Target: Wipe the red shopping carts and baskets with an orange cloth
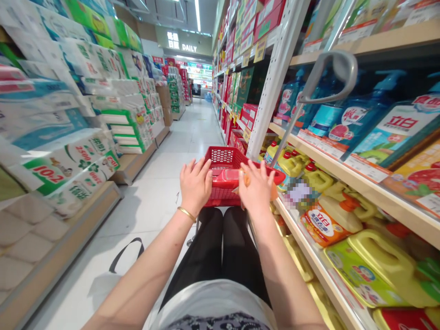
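Note:
My left hand lies over the left rim of a red shopping basket, palm down with its fingers stretched out. On the basket's right side is my right hand, fingers spread. Something orange shows beside and under that hand; what it is, and whether the hand grips it, I cannot tell. A flat red pack sits between the hands at the near side of the basket. From the basket's right side a metal rod slants up to a grey loop handle.
Shelves on the right hold pump bottles above yellow detergent jugs. Stacked tissue packs line a low platform on the left. A white-tiled aisle runs ahead. A bag with a black strap is low on the left.

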### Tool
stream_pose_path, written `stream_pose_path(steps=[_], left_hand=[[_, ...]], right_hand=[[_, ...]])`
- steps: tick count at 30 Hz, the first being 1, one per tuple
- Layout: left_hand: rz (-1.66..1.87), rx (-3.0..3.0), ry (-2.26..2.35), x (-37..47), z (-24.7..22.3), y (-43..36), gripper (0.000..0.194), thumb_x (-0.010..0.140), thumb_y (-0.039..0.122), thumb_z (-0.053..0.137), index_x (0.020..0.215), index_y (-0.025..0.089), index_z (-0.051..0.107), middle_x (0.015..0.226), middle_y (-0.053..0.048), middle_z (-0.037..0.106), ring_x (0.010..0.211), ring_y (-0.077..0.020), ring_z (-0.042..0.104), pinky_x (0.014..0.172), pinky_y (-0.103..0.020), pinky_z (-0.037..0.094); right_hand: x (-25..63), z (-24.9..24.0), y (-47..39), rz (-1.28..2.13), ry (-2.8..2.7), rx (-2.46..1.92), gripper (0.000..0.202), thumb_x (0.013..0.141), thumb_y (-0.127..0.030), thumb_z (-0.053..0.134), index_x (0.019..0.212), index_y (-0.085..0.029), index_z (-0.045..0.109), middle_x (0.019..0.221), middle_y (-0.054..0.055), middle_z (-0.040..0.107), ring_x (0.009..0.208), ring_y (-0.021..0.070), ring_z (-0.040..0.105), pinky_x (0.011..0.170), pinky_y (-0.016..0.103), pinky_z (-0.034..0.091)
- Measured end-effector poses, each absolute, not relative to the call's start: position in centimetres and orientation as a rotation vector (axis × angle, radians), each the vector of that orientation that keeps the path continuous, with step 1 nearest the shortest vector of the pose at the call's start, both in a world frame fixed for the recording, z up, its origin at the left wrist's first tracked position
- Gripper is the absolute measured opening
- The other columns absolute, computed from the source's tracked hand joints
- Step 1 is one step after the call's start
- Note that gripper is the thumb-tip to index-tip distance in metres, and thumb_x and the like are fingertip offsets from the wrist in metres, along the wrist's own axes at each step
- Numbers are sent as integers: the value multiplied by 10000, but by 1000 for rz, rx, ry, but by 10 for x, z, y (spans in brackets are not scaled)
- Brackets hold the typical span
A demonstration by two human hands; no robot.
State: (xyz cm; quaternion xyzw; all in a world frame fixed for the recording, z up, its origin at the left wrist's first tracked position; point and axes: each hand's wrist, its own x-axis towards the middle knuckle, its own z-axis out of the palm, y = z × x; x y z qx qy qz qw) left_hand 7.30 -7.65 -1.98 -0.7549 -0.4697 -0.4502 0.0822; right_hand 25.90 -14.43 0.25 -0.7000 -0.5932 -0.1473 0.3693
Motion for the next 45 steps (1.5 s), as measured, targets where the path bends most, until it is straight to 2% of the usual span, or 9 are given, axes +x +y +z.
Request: stream_pose_path(steps=[5, 11, 15, 23, 27, 31, 34, 41, 45], left_hand=[[-1316, -2285, -1378, 68, -19, -75, 526, 1080, 419, 306, 1497, 235, 570, 1561, -68, 553, 1477, -313, 439, 1252, -551, 260], [-1345, -2285, -1367, 72, -20, -77, 518, 1077, 426, 323, 1494, 245, 572, 1570, -55, 545, 1477, -313, 438, 1253, -542, 259], [-1398, -2261, -1378, 73, -21, -76, 504, 1078, 422, 328, 1467, 253, 600, 1552, -50, 564, 1464, -311, 455, 1240, -536, 280], [-1377, -2292, -1357, 67, -22, -72, 529, 1089, 403, 268, 1470, 237, 595, 1537, -64, 579, 1447, -301, 471, 1215, -528, 316], [-1375, -2291, -1339, 70, -21, -75, 523, 1086, 421, 299, 1484, 231, 581, 1548, -64, 568, 1449, -314, 467, 1216, -539, 313], [-1413, -2264, -1351, 74, -20, -77, 507, 1083, 411, 320, 1467, 235, 600, 1552, -48, 565, 1441, -321, 471, 1217, -541, 311], [-1427, -2255, -1362, 74, -21, -76, 497, 1081, 405, 330, 1470, 251, 597, 1552, -42, 565, 1448, -320, 465, 1222, -544, 302], [-1377, -2268, -1353, 69, -22, -73, 512, 1083, 407, 315, 1487, 237, 579, 1551, -66, 564, 1449, -323, 468, 1215, -548, 309], [-1367, -2277, -1351, 71, -20, -76, 507, 1078, 409, 331, 1481, 238, 586, 1549, -64, 566, 1445, -328, 470, 1210, -548, 316]], right_hand=[[207, 9, -142, -375, -1826, -1601, 416, 1072, -412, 452, 1429, -299, 632, 1568, 2, 545, 1566, 281, 296, 1306, 609, 32], [287, 0, -153, -365, -1440, -1861, 438, 1093, -445, 363, 1414, -324, 635, 1566, 27, 547, 1544, 325, 338, 1238, 743, 60], [297, -1, -149, -350, -1320, -1915, 439, 1088, -428, 356, 1384, -320, 662, 1572, 37, 539, 1575, 346, 256, 1208, 789, 90], [194, 6, -142, -345, -1812, -1562, 399, 1074, -390, 453, 1421, -313, 635, 1571, 7, 542, 1571, 284, 288, 1295, 642, -12], [238, 0, -149, -363, -1626, -1706, 401, 1082, -416, 432, 1436, -359, 613, 1588, -4, 520, 1561, 303, 308, 1252, 719, -64], [293, -5, -150, -347, -1314, -1900, 437, 1091, -448, 357, 1413, -356, 637, 1620, 10, 478, 1574, 345, 264, 1212, 785, -22], [283, -7, -145, -353, -1267, -1910, 449, 1089, -447, 349, 1415, -338, 637, 1626, 26, 467, 1580, 376, 226, 1187, 819, 6], [202, -3, -141, -394, -1733, -1595, 406, 1064, -384, 465, 1439, -342, 612, 1582, -6, 528, 1568, 290, 288, 1282, 665, -23], [254, -6, -147, -369, -1530, -1731, 398, 1077, -415, 416, 1405, -367, 636, 1580, -11, 529, 1548, 294, 333, 1253, 718, -33]])
